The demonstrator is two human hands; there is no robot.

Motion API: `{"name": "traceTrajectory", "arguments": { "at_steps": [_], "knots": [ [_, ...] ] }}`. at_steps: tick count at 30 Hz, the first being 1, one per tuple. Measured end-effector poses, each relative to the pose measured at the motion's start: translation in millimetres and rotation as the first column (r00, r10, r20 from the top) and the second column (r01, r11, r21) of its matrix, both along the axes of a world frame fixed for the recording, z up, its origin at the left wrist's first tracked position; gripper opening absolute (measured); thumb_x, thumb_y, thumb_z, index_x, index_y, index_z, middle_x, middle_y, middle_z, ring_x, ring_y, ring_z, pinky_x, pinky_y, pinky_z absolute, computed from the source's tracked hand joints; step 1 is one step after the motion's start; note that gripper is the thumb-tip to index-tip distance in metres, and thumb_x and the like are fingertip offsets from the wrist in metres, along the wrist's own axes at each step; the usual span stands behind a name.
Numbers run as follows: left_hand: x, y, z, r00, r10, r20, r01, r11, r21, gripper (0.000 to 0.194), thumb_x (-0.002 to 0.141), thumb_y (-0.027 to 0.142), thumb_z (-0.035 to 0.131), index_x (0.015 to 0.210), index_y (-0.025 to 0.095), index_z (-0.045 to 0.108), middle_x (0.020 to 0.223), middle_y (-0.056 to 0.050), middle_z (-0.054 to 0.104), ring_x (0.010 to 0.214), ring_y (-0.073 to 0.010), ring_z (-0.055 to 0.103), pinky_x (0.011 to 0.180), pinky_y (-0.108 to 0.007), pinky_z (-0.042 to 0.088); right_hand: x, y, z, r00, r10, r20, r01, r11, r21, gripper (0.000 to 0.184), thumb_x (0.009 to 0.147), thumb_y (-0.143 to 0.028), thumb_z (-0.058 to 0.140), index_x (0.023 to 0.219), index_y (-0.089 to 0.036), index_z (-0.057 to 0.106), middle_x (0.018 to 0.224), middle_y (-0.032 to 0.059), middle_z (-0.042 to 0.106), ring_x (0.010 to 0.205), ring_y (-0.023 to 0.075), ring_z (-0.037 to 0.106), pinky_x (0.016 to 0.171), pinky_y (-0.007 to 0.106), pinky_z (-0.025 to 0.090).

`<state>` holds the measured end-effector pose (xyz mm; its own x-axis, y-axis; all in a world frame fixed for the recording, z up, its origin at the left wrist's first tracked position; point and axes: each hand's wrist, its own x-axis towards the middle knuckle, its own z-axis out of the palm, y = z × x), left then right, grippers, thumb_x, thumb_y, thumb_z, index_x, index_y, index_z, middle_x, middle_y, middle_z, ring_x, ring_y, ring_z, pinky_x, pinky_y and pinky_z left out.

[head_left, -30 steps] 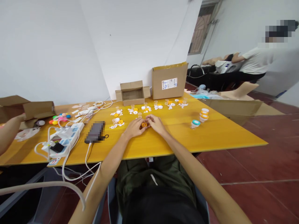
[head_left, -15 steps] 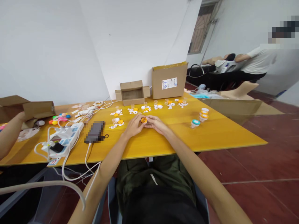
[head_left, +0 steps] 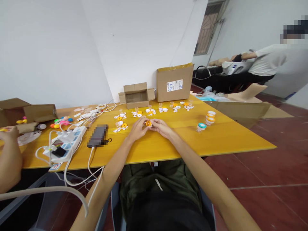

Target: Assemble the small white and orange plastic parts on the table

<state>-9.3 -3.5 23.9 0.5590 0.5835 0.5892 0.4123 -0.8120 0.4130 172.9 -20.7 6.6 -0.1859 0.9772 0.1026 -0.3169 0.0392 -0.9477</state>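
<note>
Between my two hands, just above the yellow table (head_left: 168, 144), is a small round orange cap-like part (head_left: 148, 123). My left hand (head_left: 138, 129) is closed on its left side. The fingers of my right hand (head_left: 161, 127) pinch it from the right. Partly hidden by the fingers, its far side cannot be made out. Beyond and left of my hands lie several small groups of parts, such as a white and orange group (head_left: 121, 126) with clear cups and white dotted pieces. To the right stand a teal-topped clear cup (head_left: 201, 126) and a stack of orange and white capped cups (head_left: 210, 118).
At the back stand an open small carton (head_left: 137, 99) and a taller closed carton (head_left: 175, 86). A power strip (head_left: 72, 142) with trailing white cables and a dark phone (head_left: 98, 135) lie left. Another person's hand (head_left: 9, 134) is at the far left.
My hands stay in nearly the same place, still on the orange part. At the far left, the other person's hand has drawn back from the carton toward the table's edge.
</note>
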Motion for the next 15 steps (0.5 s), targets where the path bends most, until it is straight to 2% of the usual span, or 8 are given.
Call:
{"name": "traceTrajectory", "arguments": {
  "at_steps": [15],
  "knots": [
    [0.5,-0.9,1.0,1.000,0.006,0.014,-0.005,0.999,-0.040,0.020,0.095,0.037,0.059,0.109,0.022,0.061,0.101,-0.005,0.067,0.090,-0.0187,0.061,0.087,-0.033,0.052,-1.7,0.2,1.1,1.000,-0.011,-0.019,0.011,1.000,-0.024,0.025,0.075,-0.040,0.087,0.079,-0.020,0.073,0.081,0.0004,0.073,0.076,0.0124,0.070,0.083,0.028,0.062]
  ]
}}
